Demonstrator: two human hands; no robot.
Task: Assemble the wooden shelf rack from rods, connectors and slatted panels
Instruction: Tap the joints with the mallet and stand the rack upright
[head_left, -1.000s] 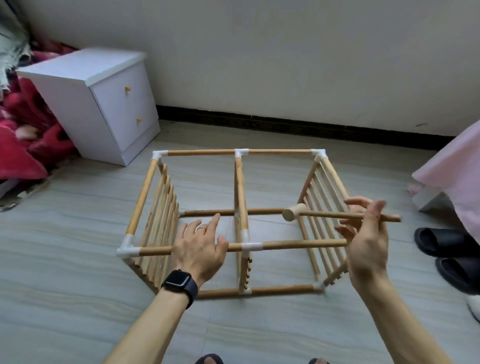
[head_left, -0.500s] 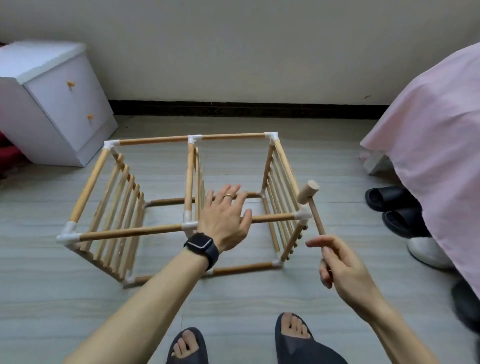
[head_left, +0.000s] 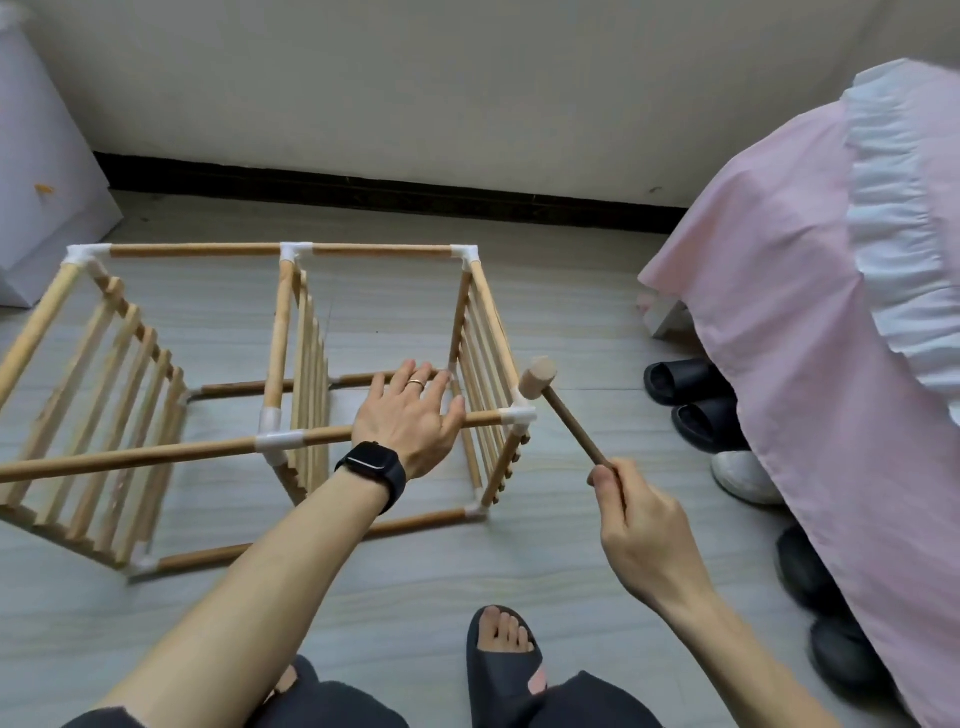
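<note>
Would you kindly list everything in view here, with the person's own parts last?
shelf rack: one, light wood, floor centre
slatted panels: three, wood, in the rack
connectors: several, white, rack joints
mallet: one, wood, head by rack's right corner
cabinet: one, white, far left
bed cover: one, pink with white frill, right
slippers: at least three, black, floor at right
shoe: one, white, at bed cover's edge
watch: one, black, left wrist
left hand: one, flat on rack's top rod
right hand: one, grips mallet handle
foot: one, in dark slipper, bottom centre

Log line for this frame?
left hand: flat on front rod | right hand: grips mallet | mallet head: beside front-right connector, contact unclear
</note>
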